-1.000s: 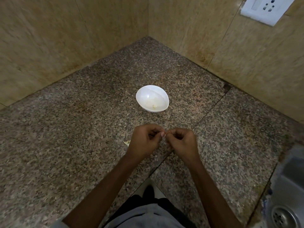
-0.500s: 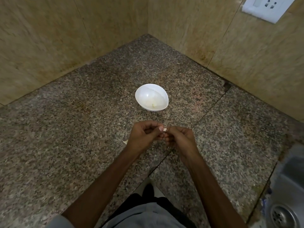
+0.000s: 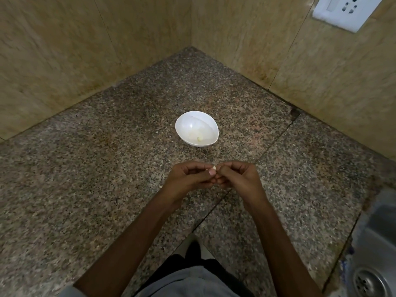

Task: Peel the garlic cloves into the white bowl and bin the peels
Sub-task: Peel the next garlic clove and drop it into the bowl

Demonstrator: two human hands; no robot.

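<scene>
At the near right corner of the counter (image 3: 85, 189) a steel sink (image 3: 372, 254) shows its drain; from the near edge both forearms reach out over the seam between the two stone slabs; the left hand (image 3: 188, 179) and right hand (image 3: 237, 179) are brought together above the counter's middle, fingers curled, the tips of both pinching one small pale garlic clove (image 3: 213, 167) that peeps out between them, so each hand is closed on it; how much skin is on it is too small to tell; just left of the left hand a pale peel scrap (image 3: 160, 186) lies on the stone; further out, towards the far corner but well short of it, stands the white bowl (image 3: 186, 121), apart from the hands, with one peeled clove (image 3: 199, 138) near its near wall; beyond are tan tiled walls and a white socket (image 3: 342, 11) at upper right; no bin is in view; the clove should be light, firm and rather slick once bare, its skin dry, thin and quick to tear, so it is probably best held by its sides while a nail lifts the skin at the tip or root end.
</scene>
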